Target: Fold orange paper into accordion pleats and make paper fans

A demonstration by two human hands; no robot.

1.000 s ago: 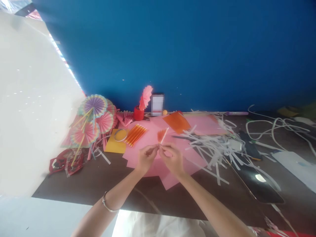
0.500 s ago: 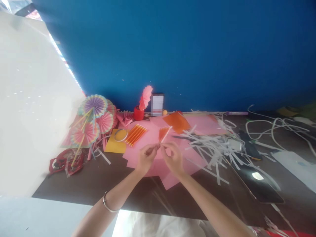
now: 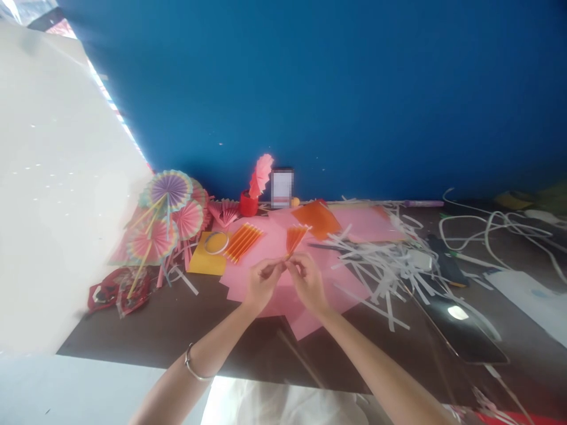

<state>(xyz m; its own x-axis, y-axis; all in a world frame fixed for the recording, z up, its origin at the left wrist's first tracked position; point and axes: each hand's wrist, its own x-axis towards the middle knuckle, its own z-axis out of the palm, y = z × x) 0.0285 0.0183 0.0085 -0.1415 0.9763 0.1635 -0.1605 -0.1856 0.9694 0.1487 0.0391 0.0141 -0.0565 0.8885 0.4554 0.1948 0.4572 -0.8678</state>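
dark desk point(image 3: 155, 324) beneath the grip: left hand point(image 3: 262, 280) and right hand point(image 3: 306, 283) pinch the base of an orange paper fan point(image 3: 295, 237), seemingly gathering pleats; next calls for steady pressure.

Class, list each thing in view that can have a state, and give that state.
Small orange fan: pleated, spread at the top, pinched at the base
Left hand: fingers closed at the fan's base
Right hand: fingers closed there too
Orange pleated paper: lying folded
Purple-centred fan: opened to a full round
Red pot: upright
White strips: loosely heaped
White cable: looped, uncoiled
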